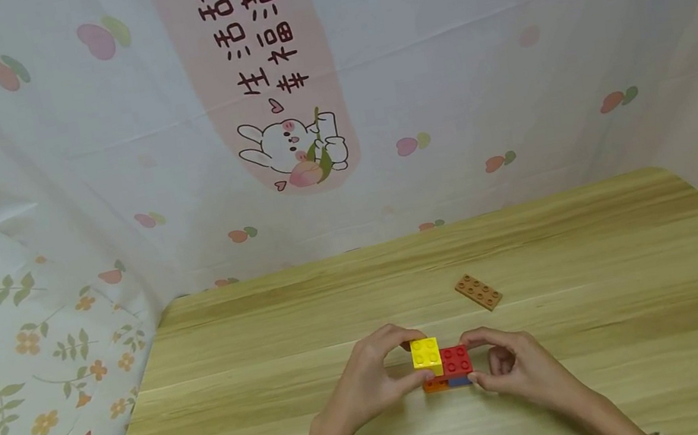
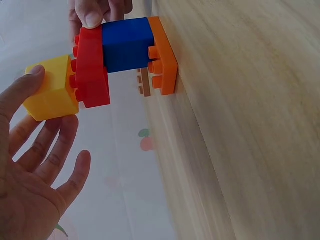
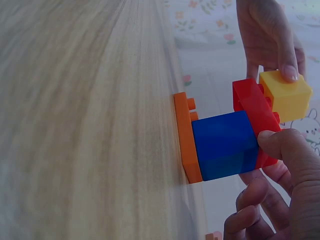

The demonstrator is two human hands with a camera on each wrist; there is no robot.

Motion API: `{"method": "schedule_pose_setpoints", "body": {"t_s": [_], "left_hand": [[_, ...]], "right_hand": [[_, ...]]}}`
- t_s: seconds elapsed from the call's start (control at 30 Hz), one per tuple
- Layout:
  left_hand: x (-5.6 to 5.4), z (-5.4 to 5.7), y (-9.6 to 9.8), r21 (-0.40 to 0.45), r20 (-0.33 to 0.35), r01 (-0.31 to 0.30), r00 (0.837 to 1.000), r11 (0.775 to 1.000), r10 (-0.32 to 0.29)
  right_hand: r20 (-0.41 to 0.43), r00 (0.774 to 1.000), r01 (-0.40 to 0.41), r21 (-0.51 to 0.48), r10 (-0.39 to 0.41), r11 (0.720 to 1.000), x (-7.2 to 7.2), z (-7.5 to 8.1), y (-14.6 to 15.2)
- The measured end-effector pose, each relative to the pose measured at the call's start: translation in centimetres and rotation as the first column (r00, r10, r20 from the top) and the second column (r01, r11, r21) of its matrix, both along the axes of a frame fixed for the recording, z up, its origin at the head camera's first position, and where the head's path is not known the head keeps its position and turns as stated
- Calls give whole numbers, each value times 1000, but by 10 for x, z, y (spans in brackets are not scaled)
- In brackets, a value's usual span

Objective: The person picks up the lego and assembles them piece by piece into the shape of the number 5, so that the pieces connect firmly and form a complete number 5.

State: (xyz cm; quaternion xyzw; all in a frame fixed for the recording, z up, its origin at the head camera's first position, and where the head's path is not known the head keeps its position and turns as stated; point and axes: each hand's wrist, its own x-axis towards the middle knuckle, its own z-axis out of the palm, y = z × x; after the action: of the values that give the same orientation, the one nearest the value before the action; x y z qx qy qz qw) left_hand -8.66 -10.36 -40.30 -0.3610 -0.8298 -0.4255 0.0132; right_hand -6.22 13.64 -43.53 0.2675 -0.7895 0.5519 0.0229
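Note:
Between the thumb and fingers of my left hand [image 1: 370, 374] is a yellow brick [image 1: 425, 355], held at the studded top of a red brick [image 1: 456, 361]. My right hand [image 1: 525, 366] pinches the red brick by its right end, thumb near the seam with the blue brick [image 2: 127, 46] below. That blue brick stands on one end of a flat orange plate [image 3: 188, 142], leaving studs bare at the other end. In the wrist views the red brick juts out past the blue one, and the yellow brick sits over this overhanging end. The orange plate lies on the table.
Farther back on the wooden table [image 1: 272, 338] lies a flat light-brown studded plate [image 1: 478, 292], slightly right of the stack. A patterned white cloth [image 1: 473, 89] hangs behind the table and along its sides.

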Motion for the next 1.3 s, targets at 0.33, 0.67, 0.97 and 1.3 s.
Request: {"method": "schedule_pose_setpoints", "body": {"t_s": [0.33, 0.67, 0.97, 1.3], "left_hand": [[3, -6, 3, 45, 16, -14, 1000, 999, 13], [4, -14, 5, 71, 22, -38, 999, 997, 37], [6, -17, 5, 81, 61, -81, 995, 993, 76], [8, -19, 6, 87, 112, -113, 988, 990, 103]], "right_hand": [[13, 1000, 0, 0, 0, 1000, 0, 1, 0], [14, 1000, 0, -8, 1, 1000, 1, 2, 0], [22, 1000, 9, 6, -9, 1000, -5, -21, 4], [41, 999, 0, -12, 1, 1000, -8, -32, 8]]}}
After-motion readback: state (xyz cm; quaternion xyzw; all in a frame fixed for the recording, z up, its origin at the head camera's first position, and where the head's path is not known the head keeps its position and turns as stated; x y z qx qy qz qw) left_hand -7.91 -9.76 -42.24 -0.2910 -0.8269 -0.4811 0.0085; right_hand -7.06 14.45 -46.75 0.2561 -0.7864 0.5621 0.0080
